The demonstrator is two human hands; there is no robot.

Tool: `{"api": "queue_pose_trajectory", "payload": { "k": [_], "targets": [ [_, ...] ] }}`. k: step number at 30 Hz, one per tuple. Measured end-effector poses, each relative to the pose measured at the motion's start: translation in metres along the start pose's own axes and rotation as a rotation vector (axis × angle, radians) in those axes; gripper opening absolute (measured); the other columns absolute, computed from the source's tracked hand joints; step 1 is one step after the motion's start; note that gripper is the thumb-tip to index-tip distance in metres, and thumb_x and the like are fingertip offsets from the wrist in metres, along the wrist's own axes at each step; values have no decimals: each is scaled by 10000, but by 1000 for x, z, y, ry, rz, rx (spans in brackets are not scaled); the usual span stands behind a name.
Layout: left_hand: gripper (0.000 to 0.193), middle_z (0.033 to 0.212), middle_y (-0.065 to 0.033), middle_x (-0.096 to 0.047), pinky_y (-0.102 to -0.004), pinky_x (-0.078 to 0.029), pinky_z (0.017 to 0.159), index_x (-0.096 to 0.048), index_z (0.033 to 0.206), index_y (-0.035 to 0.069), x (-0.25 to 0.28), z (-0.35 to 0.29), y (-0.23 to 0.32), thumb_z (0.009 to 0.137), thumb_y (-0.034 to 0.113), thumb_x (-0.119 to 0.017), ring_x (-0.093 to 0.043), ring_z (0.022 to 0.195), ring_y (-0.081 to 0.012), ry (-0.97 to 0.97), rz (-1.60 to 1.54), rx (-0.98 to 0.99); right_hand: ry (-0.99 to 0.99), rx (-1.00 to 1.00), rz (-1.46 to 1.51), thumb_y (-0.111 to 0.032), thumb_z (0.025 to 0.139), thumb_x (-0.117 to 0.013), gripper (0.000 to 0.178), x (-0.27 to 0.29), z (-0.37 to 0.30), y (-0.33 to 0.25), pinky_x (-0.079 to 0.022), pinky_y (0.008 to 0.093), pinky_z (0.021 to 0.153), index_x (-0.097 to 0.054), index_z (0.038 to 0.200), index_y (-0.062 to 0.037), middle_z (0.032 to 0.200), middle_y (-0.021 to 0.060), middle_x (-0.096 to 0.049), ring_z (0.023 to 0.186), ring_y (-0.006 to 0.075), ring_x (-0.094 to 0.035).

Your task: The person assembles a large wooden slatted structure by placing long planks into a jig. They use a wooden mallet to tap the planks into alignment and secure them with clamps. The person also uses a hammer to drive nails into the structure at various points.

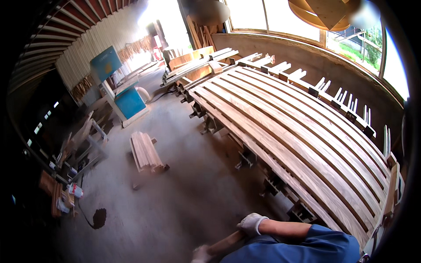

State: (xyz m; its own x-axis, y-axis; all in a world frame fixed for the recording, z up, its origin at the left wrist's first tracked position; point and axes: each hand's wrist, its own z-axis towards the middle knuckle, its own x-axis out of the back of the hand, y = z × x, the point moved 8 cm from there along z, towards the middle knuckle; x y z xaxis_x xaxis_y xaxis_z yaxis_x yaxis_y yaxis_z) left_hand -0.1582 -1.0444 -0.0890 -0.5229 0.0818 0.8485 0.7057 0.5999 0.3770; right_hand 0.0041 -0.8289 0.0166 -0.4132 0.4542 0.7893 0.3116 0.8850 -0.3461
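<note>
My right hand [251, 224], in a whitish work glove, is at the lower edge with its fingers curled. It lies against the upper end of my left forearm [227, 243], by the blue sleeve; what it grips, if anything, is hidden. My left hand [201, 254], also gloved, is smeared by motion and cut off by the lower edge, so its fingers cannot be read. Just to the right, several long pale wooden boards [280, 127] lie side by side with gaps between them on a clamp rack. Neither hand touches these boards.
Metal clamps [247, 158] jut from the rack's near side, and clamp bars [322, 84] from its far side under the windows. A short stack of boards [144, 151] lies on the floor. Beyond stands a blue machine [130, 103]. A white bucket [75, 190] sits at left.
</note>
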Motion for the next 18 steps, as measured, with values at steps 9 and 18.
{"api": "queue_pose_trajectory", "payload": {
  "k": [9,18],
  "targets": [
    [329,1079,-176,-743,-497,-546,939,-744,1059,146,71,102,-7,769,272,-834,-689,1069,-395,89,-153,68,26,117,-32,-222,841,-724,253,126,113,55,-606,427,838,-788,1059,-110,1050,110,-778,1023,318,-745],
    [366,1118,-188,-735,-486,-533,972,-738,1099,153,98,242,-82,790,328,-825,-676,1110,-397,0,-106,93,-73,85,3,-197,827,-729,241,228,208,72,-602,422,815,-794,1045,-118,1011,106,-781,988,311,-753]
  ]
}}
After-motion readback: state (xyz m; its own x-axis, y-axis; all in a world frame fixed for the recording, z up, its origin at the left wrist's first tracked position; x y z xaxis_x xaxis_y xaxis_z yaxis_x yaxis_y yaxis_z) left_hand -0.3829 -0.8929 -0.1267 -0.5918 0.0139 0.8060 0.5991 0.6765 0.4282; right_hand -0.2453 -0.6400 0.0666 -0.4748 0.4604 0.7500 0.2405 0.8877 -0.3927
